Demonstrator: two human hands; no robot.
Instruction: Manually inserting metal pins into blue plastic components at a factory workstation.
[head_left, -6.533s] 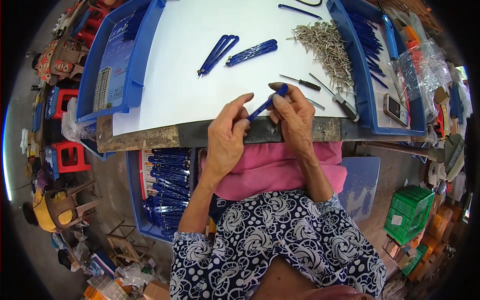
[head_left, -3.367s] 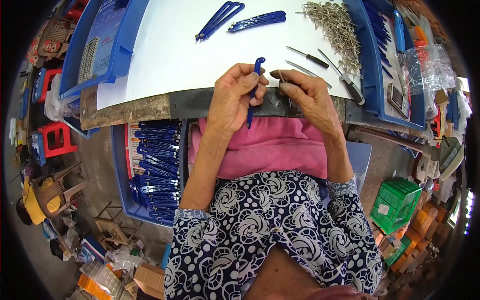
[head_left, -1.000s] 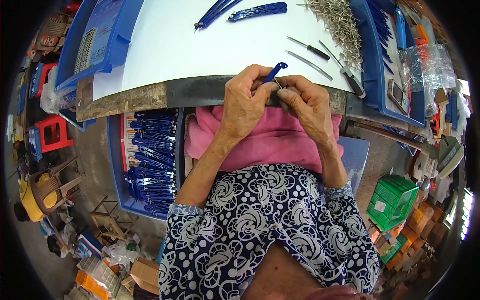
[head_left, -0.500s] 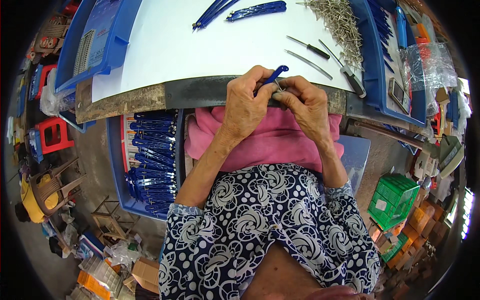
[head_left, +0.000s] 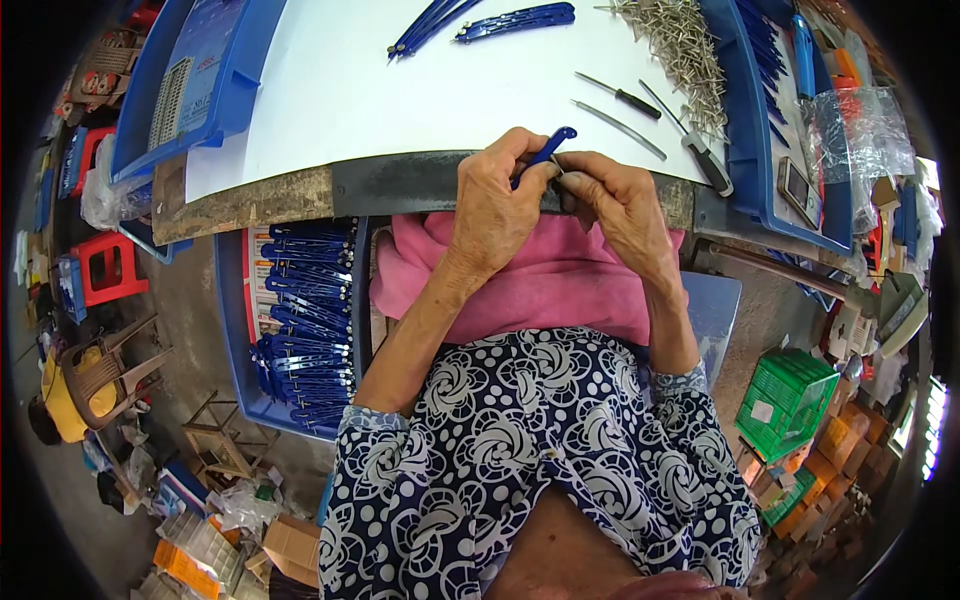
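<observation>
At the table's near edge, my left hand [head_left: 495,205] is closed round a slim dark-blue piece [head_left: 553,145] with a rounded, slightly hooked end that sticks up past my fingertips. Close against it, my right hand [head_left: 625,205] is pinched on a thin metal pin [head_left: 558,167], most of it covered by the fingers. Whether the pin sits in the blue piece I cannot tell. Farther back on the white sheet [head_left: 330,100] lie similar blue pieces [head_left: 515,22] in two bunches. A heap of metal screws or rivets [head_left: 680,55] is spread at the far right.
Two screwdrivers [head_left: 708,163] and a thin grey rod [head_left: 622,130] lie right of my hands. Blue trays stand on both sides; the right tray [head_left: 745,120] holds blue pieces and a small device [head_left: 797,188]. Below the table, a blue bin [head_left: 232,330] holds many blue assemblies. Pink cloth [head_left: 560,290] covers my lap.
My right hand has turned slightly and its fingers have drawn closer together round the pin. My left hand and the blue piece have barely shifted.
</observation>
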